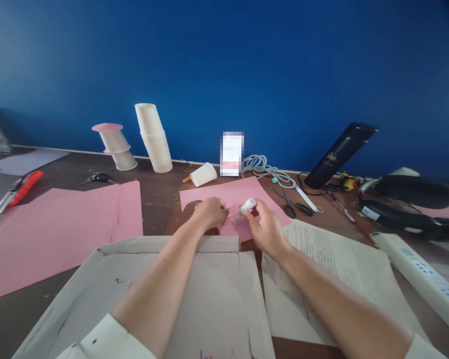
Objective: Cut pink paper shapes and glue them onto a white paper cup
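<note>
Pink paper (243, 197) lies on the bench (157, 204) just beyond a flattened cardboard box (217, 289), and both hands meet over its near edge. Left hand (209, 212) rests on the sheet with its fingers curled in, pinching a small pink piece (too small to tell exactly how it is held). Right hand (265, 229) has its grip pressed together around a small white tube (247, 205), which looks like a glue stick, tilted with its tip toward the left hand.

To the right of the hands lies a printed sheet (344, 264), and past it a white power strip (422, 276) runs along the bench edge. A pair of black scissors (294, 204) lies just beside the pink paper's right side, near a coiled pale cable (264, 167). A single paper cup (203, 174) lies on its side behind the pink paper, and a tall stack of paper cups (154, 138) stands against the blue wall (247, 60), with two upturned cups topped by a pink disc (114, 144) to its left. A larger pink sheet (52, 229) spreads over the left part of the bench, with a red utility knife (17, 192) beyond its far corner and a second pair of scissors (97, 177) near the cups. A black cylinder (340, 154) leans at the right.
</note>
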Demonstrator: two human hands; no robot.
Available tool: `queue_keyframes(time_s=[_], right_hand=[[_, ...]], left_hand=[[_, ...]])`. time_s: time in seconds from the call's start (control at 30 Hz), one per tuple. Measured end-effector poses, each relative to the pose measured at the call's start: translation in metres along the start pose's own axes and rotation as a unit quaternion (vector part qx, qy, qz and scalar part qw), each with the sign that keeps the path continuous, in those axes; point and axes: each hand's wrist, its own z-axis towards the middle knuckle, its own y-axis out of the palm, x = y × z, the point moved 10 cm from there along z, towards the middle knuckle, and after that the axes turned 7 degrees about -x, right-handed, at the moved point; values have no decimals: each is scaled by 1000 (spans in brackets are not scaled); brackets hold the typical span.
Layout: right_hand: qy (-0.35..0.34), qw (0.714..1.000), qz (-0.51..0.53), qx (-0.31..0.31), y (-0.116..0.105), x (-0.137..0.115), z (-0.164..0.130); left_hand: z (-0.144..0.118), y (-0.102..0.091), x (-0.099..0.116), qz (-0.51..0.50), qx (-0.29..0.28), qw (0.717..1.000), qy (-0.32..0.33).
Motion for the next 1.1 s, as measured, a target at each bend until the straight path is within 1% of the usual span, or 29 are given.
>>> queue_keyframes(time_s=[0.07, 0.1, 0.27, 0.5, 0.63, 0.7, 0.77, 0.9, 0.97, 1.1], right_hand=[[19, 999, 22, 36, -7, 8, 0], [23, 999, 26, 34, -7, 10, 0], [-8, 999, 10, -39, 15, 3, 4], [-36, 995, -57, -71, 22, -6, 4], [-53, 993, -84, -67, 20, -15, 1], [-63, 992, -82, -79, 22, -19, 1], [-59, 991, -83, -84, 22, -17, 1], [-42, 992, -90, -73, 19, -12, 1], [-47, 991, -93, -81, 21, -13, 1], [-51, 990, -102, -78, 21, -19, -1]], left_hand=[[1, 1, -1, 0, -3, 1000, -3], [1, 1, -1, 0, -5, 1000, -7], [-1, 0, -2, 4, 0, 1000, -16], [-1, -1, -1, 13, 13, 1000, -6], [-1, 0, -1, 6, 8, 1000, -5], [-1, 1, -1, 2, 5, 1000, -4], [-2, 0, -1, 4, 9, 1000, -3], [-2, -1, -1, 12, 16, 1000, -6], [-1, -1, 0, 13, 11, 1000, -5], [-2, -1, 0, 11, 4, 1000, -8]])
